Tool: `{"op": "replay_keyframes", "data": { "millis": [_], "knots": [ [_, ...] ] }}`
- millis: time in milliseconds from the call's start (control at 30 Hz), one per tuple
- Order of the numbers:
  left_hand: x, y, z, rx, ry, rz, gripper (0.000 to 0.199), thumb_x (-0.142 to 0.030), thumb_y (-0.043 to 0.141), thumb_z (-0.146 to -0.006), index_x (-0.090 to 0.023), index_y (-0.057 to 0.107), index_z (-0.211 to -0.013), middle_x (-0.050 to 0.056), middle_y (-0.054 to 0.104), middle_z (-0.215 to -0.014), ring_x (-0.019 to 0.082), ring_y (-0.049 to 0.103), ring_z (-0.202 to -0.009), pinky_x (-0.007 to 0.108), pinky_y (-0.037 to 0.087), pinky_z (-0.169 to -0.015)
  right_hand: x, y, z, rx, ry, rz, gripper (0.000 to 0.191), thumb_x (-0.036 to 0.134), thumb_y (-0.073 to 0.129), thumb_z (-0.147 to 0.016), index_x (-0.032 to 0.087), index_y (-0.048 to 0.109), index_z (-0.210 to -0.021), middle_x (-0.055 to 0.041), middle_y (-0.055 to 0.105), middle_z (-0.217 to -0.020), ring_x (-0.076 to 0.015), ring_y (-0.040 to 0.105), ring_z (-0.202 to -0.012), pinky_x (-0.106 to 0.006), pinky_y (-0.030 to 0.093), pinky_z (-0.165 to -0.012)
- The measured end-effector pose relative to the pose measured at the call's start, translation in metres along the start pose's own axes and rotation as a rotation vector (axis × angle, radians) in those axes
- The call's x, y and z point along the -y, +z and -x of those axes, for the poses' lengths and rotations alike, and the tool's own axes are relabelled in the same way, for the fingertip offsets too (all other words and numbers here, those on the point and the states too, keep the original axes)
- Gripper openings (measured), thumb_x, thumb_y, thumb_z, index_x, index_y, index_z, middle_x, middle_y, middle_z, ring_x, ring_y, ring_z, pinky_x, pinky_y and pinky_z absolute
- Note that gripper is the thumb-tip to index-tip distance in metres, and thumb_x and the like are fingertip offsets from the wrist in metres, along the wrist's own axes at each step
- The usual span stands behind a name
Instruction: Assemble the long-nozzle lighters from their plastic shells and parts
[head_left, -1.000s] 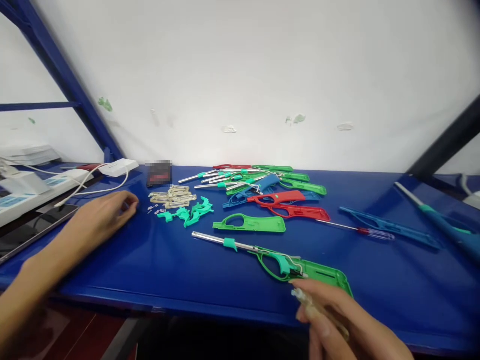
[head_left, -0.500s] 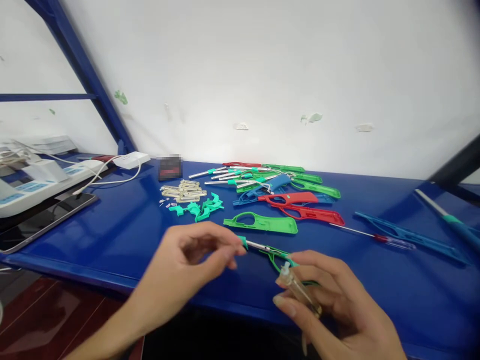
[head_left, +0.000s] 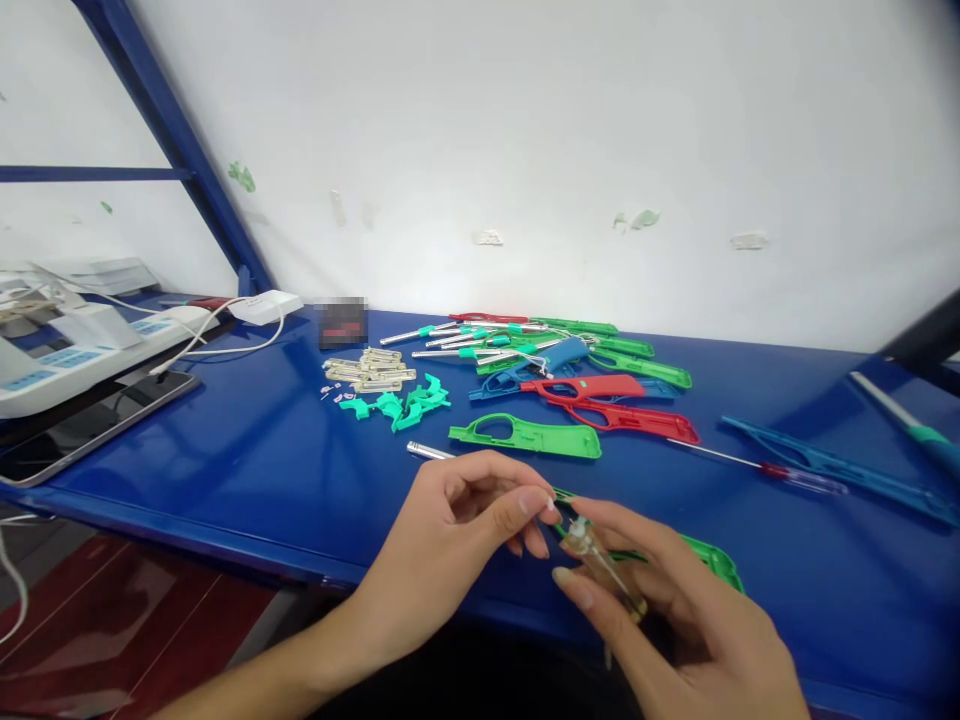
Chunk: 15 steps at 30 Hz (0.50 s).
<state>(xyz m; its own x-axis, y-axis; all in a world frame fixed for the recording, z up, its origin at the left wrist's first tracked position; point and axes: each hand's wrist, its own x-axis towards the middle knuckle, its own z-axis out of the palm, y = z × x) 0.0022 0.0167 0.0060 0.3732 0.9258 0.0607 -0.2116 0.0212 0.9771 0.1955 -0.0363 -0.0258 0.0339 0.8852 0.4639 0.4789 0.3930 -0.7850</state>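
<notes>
- While the head view shows both hands near the glossy blue tabletop's [head_left: 285,450] front edge, the right hand [head_left: 690,590] curls around a clear, yellowish plastic tank [head_left: 606,573], tilted over a green plastic handle shell [head_left: 716,562].
- Left hand [head_left: 457,550]: thumb and forefinger pinched on a tiny white piece [head_left: 550,506].
- Tank: likely light, stiff, slick; grip sides, spare delicate-looking pale nozzle [head_left: 578,531].
- Open room: leftward.

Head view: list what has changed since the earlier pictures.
The left hand has moved right, from the desk's left side to beside the right hand. A small white piece now shows in its grip; the pickup itself isn't visible. The right hand has shifted slightly left and away from the desk edge, still holding the translucent lighter tank. The teal triggers and screwdriver stayed put.
</notes>
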Motion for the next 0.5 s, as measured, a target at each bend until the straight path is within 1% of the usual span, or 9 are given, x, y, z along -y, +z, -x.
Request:
{"op": "replay_keyframes", "data": {
  "millis": [100, 167, 267, 333, 433, 467, 500],
  "knots": [
    [0.002, -0.001, 0.0, 0.002, 0.003, 0.014, 0.022, -0.038, 0.08, -0.098, -0.017, 0.08, -0.094, 0.002, 0.077, -0.082, 0.008, 0.068, -0.067, 0.017, 0.052, -0.064, -0.002, 0.002, 0.001, 0.009, -0.01, 0.014, 0.021, 0.035, 0.073, -0.098, 0.032, 0.076, -0.118, 0.0008, 0.085, -0.103, -0.0191, 0.084, -0.08, -0.019, 0.068, -0.07],
    [0.003, -0.002, 0.0, 0.007, 0.001, 0.02, 0.021, -0.038, 0.08, -0.098, -0.017, 0.079, -0.093, 0.001, 0.077, -0.081, 0.008, 0.067, -0.065, 0.017, 0.05, -0.063, -0.002, 0.001, 0.001, 0.009, 0.01, 0.022, 0.021, 0.037, 0.069, -0.1, 0.033, 0.074, -0.12, 0.0009, 0.085, -0.103, -0.0189, 0.083, -0.08, -0.02, 0.067, -0.067],
    [0.004, -0.002, 0.001, 0.023, -0.003, 0.02, 0.018, -0.034, 0.083, -0.095, -0.017, 0.078, -0.093, 0.0, 0.075, -0.077, 0.008, 0.067, -0.063, 0.017, 0.049, -0.06, 0.0, -0.001, 0.003, 0.034, 0.031, 0.064, 0.024, 0.041, 0.065, -0.102, 0.034, 0.074, -0.123, 0.0004, 0.085, -0.104, -0.0198, 0.084, -0.085, -0.02, 0.067, -0.067],
    [0.003, -0.001, 0.002, 0.029, -0.007, 0.012, 0.02, -0.035, 0.084, -0.094, -0.016, 0.078, -0.091, 0.0, 0.074, -0.077, 0.008, 0.067, -0.064, 0.017, 0.049, -0.06, 0.003, -0.002, 0.006, 0.025, 0.038, 0.112, 0.027, 0.046, 0.06, -0.105, 0.036, 0.075, -0.126, -0.0001, 0.085, -0.111, -0.0208, 0.084, -0.093, -0.02, 0.067, -0.071],
    [0.0, 0.001, 0.004, 0.037, -0.017, -0.014, 0.025, -0.04, 0.084, -0.094, -0.016, 0.077, -0.09, 0.001, 0.074, -0.079, 0.009, 0.068, -0.067, 0.018, 0.049, -0.061, 0.007, -0.005, 0.009, -0.061, 0.106, 0.178, 0.035, 0.05, 0.048, -0.111, 0.041, 0.077, -0.129, 0.0014, 0.082, -0.124, -0.0221, 0.08, -0.111, -0.023, 0.068, -0.081],
    [0.0, 0.001, 0.004, 0.041, -0.019, -0.022, 0.026, -0.04, 0.084, -0.094, -0.015, 0.077, -0.09, 0.002, 0.074, -0.08, 0.009, 0.068, -0.068, 0.018, 0.049, -0.062, 0.008, -0.005, 0.008, -0.069, 0.117, 0.178, 0.037, 0.049, 0.046, -0.112, 0.042, 0.077, -0.129, 0.0012, 0.082, -0.122, -0.0217, 0.08, -0.112, -0.024, 0.067, -0.082],
    [-0.001, 0.002, 0.004, 0.044, -0.019, -0.027, 0.026, -0.041, 0.084, -0.094, -0.015, 0.077, -0.091, 0.002, 0.074, -0.081, 0.009, 0.068, -0.068, 0.018, 0.049, -0.062, 0.009, -0.006, 0.007, -0.053, 0.092, 0.164, 0.036, 0.047, 0.047, -0.111, 0.042, 0.077, -0.13, 0.0001, 0.083, -0.116, -0.0207, 0.08, -0.105, -0.024, 0.067, -0.079]
  ]
}}
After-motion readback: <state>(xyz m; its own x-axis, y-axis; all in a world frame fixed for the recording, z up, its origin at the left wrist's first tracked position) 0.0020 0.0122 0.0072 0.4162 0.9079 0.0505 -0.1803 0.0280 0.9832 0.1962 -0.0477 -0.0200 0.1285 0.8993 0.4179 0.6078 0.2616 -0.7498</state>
